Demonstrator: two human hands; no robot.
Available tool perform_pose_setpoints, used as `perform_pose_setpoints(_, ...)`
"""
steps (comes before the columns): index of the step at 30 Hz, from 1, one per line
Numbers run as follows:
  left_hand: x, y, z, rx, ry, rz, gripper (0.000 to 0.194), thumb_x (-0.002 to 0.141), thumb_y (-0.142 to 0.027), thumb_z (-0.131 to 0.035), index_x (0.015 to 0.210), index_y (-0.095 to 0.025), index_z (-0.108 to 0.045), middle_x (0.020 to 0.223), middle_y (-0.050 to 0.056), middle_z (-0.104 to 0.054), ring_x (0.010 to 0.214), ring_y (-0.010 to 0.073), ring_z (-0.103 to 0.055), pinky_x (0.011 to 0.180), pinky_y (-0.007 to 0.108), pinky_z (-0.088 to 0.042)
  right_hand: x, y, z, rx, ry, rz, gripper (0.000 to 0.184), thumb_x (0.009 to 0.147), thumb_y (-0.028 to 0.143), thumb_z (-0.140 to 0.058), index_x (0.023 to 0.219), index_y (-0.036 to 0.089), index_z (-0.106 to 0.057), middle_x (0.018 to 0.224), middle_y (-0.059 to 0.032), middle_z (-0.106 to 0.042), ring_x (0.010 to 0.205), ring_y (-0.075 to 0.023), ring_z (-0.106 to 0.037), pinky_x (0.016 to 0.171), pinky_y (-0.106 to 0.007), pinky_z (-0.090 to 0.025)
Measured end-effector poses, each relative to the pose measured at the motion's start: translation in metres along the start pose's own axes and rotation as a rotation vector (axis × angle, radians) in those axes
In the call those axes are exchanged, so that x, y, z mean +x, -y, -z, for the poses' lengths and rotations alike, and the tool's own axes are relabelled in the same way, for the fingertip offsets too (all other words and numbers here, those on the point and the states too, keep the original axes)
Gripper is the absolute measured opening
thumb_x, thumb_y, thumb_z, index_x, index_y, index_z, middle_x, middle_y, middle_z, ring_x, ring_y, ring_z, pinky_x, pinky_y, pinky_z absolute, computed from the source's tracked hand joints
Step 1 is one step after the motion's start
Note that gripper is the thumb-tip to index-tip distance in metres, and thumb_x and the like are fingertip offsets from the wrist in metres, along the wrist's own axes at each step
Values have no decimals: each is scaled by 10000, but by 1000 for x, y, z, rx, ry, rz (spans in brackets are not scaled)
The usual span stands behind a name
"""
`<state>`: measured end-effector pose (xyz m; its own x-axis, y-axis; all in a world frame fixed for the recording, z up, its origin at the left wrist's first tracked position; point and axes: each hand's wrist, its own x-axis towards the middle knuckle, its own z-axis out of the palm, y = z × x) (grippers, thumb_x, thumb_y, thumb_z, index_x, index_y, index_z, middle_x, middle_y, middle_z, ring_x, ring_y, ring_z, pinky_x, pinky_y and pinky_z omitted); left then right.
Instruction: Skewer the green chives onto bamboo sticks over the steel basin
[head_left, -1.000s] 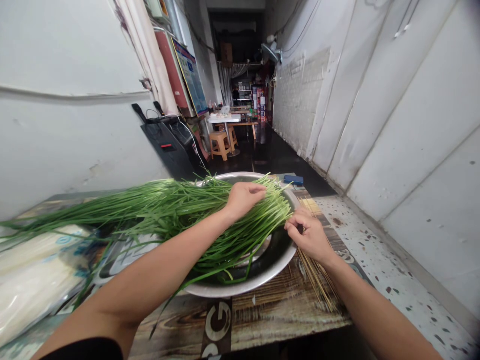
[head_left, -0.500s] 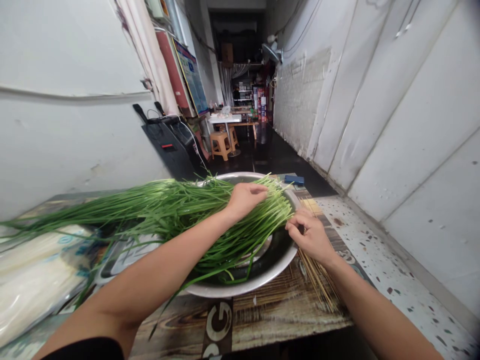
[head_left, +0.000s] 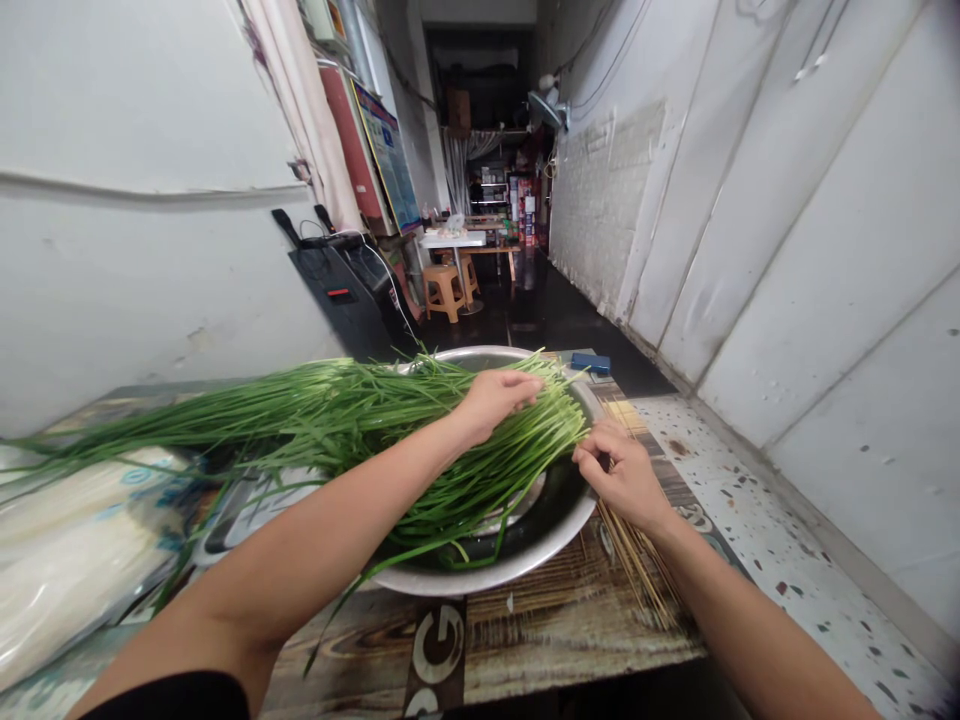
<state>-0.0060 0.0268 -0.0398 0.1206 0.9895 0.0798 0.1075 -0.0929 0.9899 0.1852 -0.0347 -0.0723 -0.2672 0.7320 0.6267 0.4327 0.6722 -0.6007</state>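
Black left sleeve [head_left: 172, 698], bare forearms [head_left: 337, 535], bare hands [head_left: 495, 400]

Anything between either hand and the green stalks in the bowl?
Nothing visible. The left hand is right at the green stalks, near their pale ends. The right hand is at the stalk tips, by the right rim of the metal bowl.

Left hand [head_left: 501, 402] arched, right hand [head_left: 619, 472] curled

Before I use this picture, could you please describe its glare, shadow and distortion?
Head view: highlights glint on the plastic bag; head view: the room's far end is dark, while the green stalks are well lit; head view: wide-angle stretch seems to slant the right wall.
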Motion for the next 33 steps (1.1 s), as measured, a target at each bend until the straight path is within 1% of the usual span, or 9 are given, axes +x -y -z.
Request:
perform_pose_setpoints(5, 0, 0, -1, -18, -23, 8, 261, 652, -331, -695, 789, -108, -686, 622, 1, -609, 516, 54, -439, 508, 194, -330, -1, -1, -1, 5, 1, -3, 196, 751, 151, -491, 560, 197, -483, 572, 15, -493, 650, -141, -475, 730, -314, -385)
perform_pose_setpoints(11, 2, 2, -1, -40, -64, 12, 244, 651, -305, -688, 783, -99, -682, 614, 9, -604, 493, 47, -418, 484, 193, -318, -1, -2, -1, 15, -2, -7, 199, 751, 145, -494, 559, 198, -478, 568, 20, -483, 646, -138, -477, 734, -310, -388)
perform_pose_setpoints(21, 1, 2, -2, -49, -97, 17, 274, 639, -265, -685, 861, -106, -703, 615, 15, -626, 485, 50, -419, 479, 194, -319, -1, -2, -1, 11, 0, -14, 202, 740, 137, -494, 548, 197, -473, 568, 21, -483, 643, -136, -471, 728, -312, -391)
perform_pose_setpoints(28, 0, 1, -4, -42, -118, 22, 263, 608, -213, -689, 846, -104, -713, 630, 13, -638, 511, 55, -443, 515, 201, -345, 0, -2, -1, 8, 3, 0, 203, 749, 147, -489, 553, 196, -477, 564, 18, -485, 640, -138, -467, 726, -313, -384)
perform_pose_setpoints(33, 1, 1, -4, -35, -125, 30, 274, 608, -214, -687, 860, -108, -710, 612, 7, -628, 492, 56, -429, 499, 204, -332, -1, -2, -1, 5, 0, 1, 201, 747, 142, -491, 554, 198, -476, 560, 20, -481, 642, -139, -467, 713, -308, -379)
